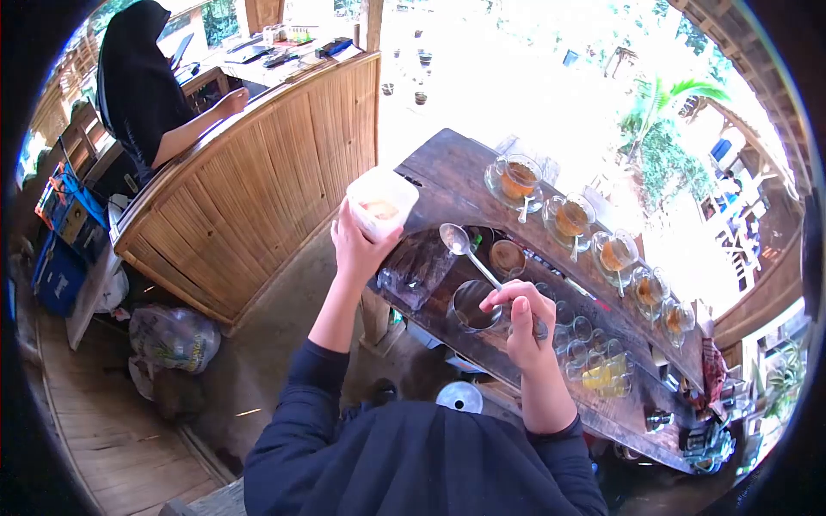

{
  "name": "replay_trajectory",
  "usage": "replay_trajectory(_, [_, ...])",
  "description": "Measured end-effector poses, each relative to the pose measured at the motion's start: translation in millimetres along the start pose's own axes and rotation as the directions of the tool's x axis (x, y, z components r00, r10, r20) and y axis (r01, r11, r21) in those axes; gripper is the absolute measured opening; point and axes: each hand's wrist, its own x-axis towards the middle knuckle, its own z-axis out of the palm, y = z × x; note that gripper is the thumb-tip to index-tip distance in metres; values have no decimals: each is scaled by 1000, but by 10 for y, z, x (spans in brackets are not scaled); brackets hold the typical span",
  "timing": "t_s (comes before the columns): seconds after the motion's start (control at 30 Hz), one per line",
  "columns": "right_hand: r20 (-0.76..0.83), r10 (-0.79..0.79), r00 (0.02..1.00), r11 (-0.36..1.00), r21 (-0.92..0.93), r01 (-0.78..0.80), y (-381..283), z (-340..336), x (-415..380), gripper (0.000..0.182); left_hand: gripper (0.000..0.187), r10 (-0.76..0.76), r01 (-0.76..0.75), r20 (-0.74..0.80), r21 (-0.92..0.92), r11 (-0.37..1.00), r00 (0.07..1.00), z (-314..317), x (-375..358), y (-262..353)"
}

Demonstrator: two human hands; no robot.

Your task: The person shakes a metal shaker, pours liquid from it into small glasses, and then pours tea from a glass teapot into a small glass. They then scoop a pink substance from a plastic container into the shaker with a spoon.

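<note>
My left hand (366, 245) is closed around a white, square-sided plastic tub (397, 196), tilted so that something pale shows inside. In my right hand (527, 320) is a metal spoon (476, 257), its bowl pointing up and left toward the tub. A little pale stuff seems to lie in the spoon's bowl. Below the spoon, a wide clear glass (465, 316) stands on the lower shelf of the dark wooden counter (443, 159). A smaller glass with brownish contents (508, 258) is just beyond it.
Along the counter's upper ledge, several glass cups of amber drink (520, 178) stand on saucers with spoons. Many clear glasses (581, 328) crowd the lower shelf at right. A person in black (138, 77) is behind the bamboo-fronted counter (267, 163). A filled plastic bag (176, 338) lies on the floor.
</note>
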Motion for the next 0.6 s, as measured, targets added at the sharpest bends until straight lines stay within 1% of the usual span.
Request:
replay_trajectory(0.07, [38, 18, 999, 1000, -3, -18, -104, 47, 71, 23, 104, 114, -115, -24, -20, 993, 993, -83, -208, 130])
replay_trajectory(0.1, [47, 24, 999, 1000, 4, -24, -125, 81, 93, 23, 103, 115, -114, -4, -111, 987, 993, -87, -322, 122])
replay_trajectory(0.13, [76, 2, 997, 1000, 27, -4, -140, 118, 108, 21, 101, 159, -158, -3, -151, 976, 987, -128, -441, 170])
replay_trajectory(0.2, [107, -14, 994, 998, 61, 7, -155, 172, 109, 19, 88, 257, -248, 5, -246, 937, 966, -240, -615, 374])
replay_trajectory(0.27, [263, 81, 961, 996, 7, -86, -170, 213, 91, 17, 92, 280, -237, 42, -419, 876, 959, -396, -725, 630])
replay_trajectory(0.3, [280, 154, 947, 987, 2, -161, -181, 230, 75, 15, 96, 279, -213, 68, -484, 849, 958, -407, -802, 623])
replay_trajectory(0.33, [283, 157, 946, 986, 9, -167, -146, 259, 45, 15, 96, 274, -208, 72, -477, 854, 959, -442, -867, 623])
replay_trajectory(0.4, [237, 204, 950, 978, 3, -211, -53, 317, -22, 12, 101, 302, -241, 62, -465, 852, 951, -525, -978, 644])
replay_trajectory(0.43, [214, 185, 959, 983, -53, -177, -64, 317, -29, 8, 102, 278, -200, 87, -496, 845, 957, -529, -1040, 584])
replay_trajectory(0.47, [214, 185, 959, 983, -48, -179, -52, 316, -50, 8, 102, 277, -199, 90, -492, 847, 957, -556, -1087, 559])
replay_trajectory(0.53, [125, 64, 990, 997, -50, -58, 13, 325, -104, 6, 104, 254, -199, 105, -371, 907, 962, -610, -1155, 529])
replay_trajectory(0.6, [93, 91, 992, 996, -21, -89, 56, 338, -197, 4, 104, 262, -204, 114, -371, 906, 958, -640, -1186, 522])
